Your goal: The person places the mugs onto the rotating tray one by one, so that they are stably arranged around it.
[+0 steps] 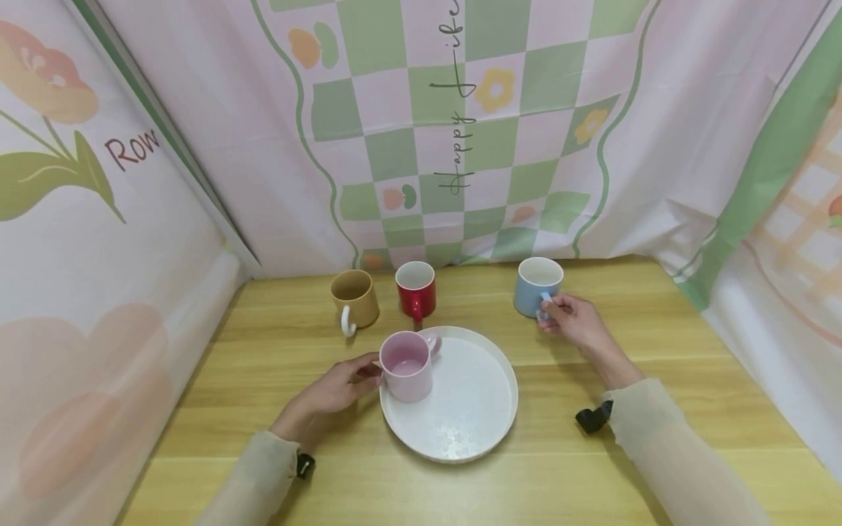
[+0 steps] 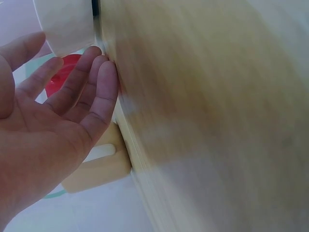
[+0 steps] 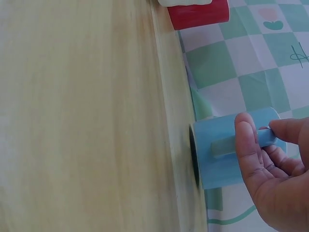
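Observation:
A pink mug (image 1: pixel 406 380) stands upright on the left part of a round white tray (image 1: pixel 470 409), its handle turned to the back right. Beside it on the left is my left hand (image 1: pixel 342 383), its fingertips right at the mug and the tray's rim. Those fingers are extended and spread, with nothing gripped in the palm, as the left wrist view shows. At the back right, my right hand (image 1: pixel 577 321) pinches the handle of a light blue mug (image 1: pixel 528 292). Seen from the right wrist, thumb and fingers close around that handle (image 3: pixel 227 146).
Behind the tray stands a red mug (image 1: pixel 424 292), its handle facing forward. A tan mug (image 1: pixel 362 307) with a white handle is to its left. The wooden table (image 1: pixel 559 482) ends at a patterned curtain (image 1: pixel 434 146) at the back, with more cloth at both sides.

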A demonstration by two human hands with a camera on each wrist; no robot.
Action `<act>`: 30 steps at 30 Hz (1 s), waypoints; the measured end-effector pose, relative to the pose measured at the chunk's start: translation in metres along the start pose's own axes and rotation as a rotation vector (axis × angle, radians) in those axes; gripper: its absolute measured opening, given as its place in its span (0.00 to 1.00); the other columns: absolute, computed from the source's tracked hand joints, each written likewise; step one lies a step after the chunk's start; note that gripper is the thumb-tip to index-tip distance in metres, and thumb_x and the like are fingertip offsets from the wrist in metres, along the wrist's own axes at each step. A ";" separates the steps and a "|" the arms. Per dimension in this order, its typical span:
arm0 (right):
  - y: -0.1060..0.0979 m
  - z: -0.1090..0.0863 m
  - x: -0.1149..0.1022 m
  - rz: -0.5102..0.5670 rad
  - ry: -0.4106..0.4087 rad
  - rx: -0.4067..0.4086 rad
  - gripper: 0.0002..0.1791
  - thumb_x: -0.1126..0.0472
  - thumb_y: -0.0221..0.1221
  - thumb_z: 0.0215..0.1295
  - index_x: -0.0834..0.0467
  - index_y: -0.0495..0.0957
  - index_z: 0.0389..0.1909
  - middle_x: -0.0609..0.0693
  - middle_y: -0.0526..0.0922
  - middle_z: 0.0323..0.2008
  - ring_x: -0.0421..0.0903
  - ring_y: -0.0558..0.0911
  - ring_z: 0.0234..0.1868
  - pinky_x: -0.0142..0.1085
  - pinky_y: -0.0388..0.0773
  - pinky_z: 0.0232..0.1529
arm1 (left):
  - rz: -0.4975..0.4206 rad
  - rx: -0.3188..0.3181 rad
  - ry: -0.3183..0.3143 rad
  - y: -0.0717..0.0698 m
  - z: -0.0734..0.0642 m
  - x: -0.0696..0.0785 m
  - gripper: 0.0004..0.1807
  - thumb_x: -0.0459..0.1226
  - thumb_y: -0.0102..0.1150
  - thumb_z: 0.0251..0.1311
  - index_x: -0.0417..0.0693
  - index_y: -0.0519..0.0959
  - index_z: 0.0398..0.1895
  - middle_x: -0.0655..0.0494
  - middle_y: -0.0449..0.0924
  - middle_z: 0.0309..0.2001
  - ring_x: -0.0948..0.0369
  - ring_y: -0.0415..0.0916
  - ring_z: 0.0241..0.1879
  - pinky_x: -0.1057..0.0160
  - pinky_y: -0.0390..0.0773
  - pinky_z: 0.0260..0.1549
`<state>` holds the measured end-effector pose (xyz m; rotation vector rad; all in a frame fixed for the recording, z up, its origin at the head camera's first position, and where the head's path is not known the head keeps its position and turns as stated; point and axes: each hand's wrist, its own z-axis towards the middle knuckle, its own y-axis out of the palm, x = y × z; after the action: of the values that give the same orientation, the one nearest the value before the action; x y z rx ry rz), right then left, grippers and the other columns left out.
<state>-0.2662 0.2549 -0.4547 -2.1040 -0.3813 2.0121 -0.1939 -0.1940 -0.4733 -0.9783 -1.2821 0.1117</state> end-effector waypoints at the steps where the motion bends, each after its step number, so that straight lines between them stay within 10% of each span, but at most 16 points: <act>1: 0.000 -0.001 -0.001 -0.002 -0.002 0.001 0.22 0.55 0.52 0.77 0.75 0.70 0.51 0.51 0.83 0.36 0.34 0.85 0.32 0.30 0.86 0.38 | 0.000 -0.001 0.000 0.000 0.000 0.000 0.25 0.38 0.53 0.73 0.46 0.67 0.72 0.46 0.82 0.56 0.50 0.78 0.57 0.46 0.76 0.62; 30: 0.007 -0.021 -0.019 -0.126 -0.084 -0.083 0.21 0.53 0.49 0.78 0.71 0.72 0.49 0.70 0.81 0.49 0.43 0.87 0.38 0.40 0.87 0.44 | 0.001 0.005 0.002 0.000 0.000 0.003 0.26 0.38 0.53 0.73 0.45 0.66 0.72 0.46 0.82 0.54 0.51 0.79 0.56 0.47 0.77 0.61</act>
<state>-0.2453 0.2428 -0.4381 -1.9918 -0.6053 2.0493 -0.1928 -0.1925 -0.4708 -0.9747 -1.2788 0.1145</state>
